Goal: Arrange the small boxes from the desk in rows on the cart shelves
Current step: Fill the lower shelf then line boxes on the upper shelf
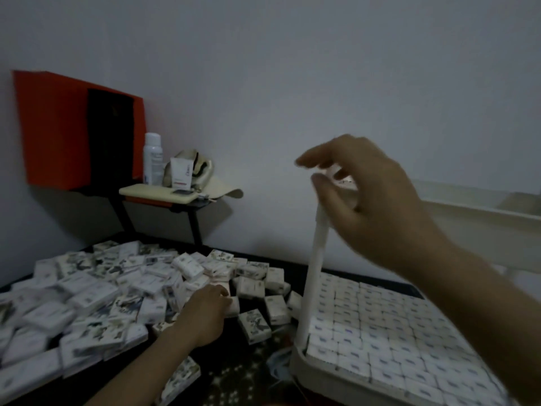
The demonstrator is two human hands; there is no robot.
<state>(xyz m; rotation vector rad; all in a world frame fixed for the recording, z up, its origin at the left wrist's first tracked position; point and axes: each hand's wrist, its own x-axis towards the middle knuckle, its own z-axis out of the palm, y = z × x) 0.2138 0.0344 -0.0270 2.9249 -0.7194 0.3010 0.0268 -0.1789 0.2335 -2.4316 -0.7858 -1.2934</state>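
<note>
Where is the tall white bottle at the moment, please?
In the head view, the white bottle stands at the upper left on the cream shelf, just right of the red panel and left of the white tube.

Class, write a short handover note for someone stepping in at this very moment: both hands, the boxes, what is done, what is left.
Left hand grips a loose box at the edge of the desk pile.
Right hand pinches a raised box, blurred, beside the cart post.
Done: lower shelf is packed in rows.
Left: the pile is large, and what the upper shelf holds is hidden.
</note>
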